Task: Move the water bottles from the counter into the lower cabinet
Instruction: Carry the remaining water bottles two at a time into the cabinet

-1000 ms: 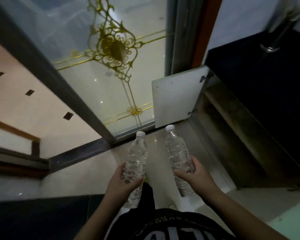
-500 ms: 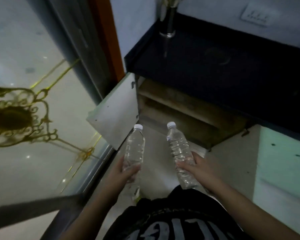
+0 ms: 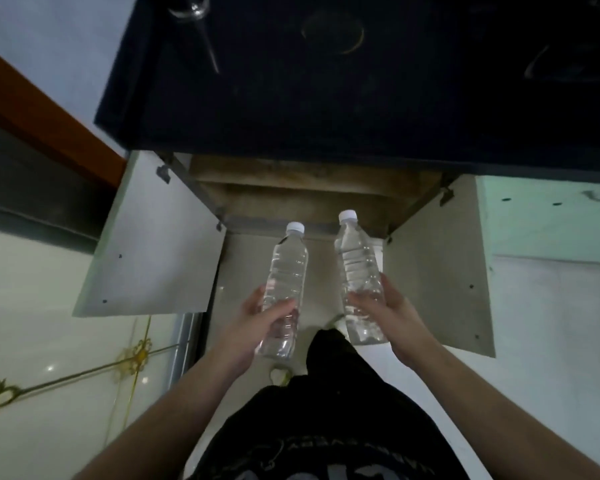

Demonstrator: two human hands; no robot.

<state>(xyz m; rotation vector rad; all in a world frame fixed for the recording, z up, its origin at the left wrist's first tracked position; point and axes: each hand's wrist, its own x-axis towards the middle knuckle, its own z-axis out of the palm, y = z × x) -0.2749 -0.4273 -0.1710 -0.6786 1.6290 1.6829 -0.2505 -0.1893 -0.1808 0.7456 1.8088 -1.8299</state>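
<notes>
I hold two clear water bottles with white caps, caps pointing away from me. My left hand (image 3: 257, 318) grips the left water bottle (image 3: 286, 271) around its lower half. My right hand (image 3: 392, 306) grips the right water bottle (image 3: 355, 261) the same way. Both bottles hang above the floor, directly in front of the lower cabinet (image 3: 302, 199), whose wooden inside shows under the dark counter (image 3: 326, 98). Its left door (image 3: 153, 244) and right door (image 3: 437, 271) stand wide open.
A glass (image 3: 191, 8) stands at the counter's far left corner. A pale green cabinet front (image 3: 548, 223) lies to the right of the opening. Tiled floor with a gold pattern (image 3: 49, 341) and a sliding door track (image 3: 184, 344) are on the left.
The view has swung from the glass door and floor round to face the cabinet squarely. Both hands keep their bottles, now held straight in front of the open cabinet.
</notes>
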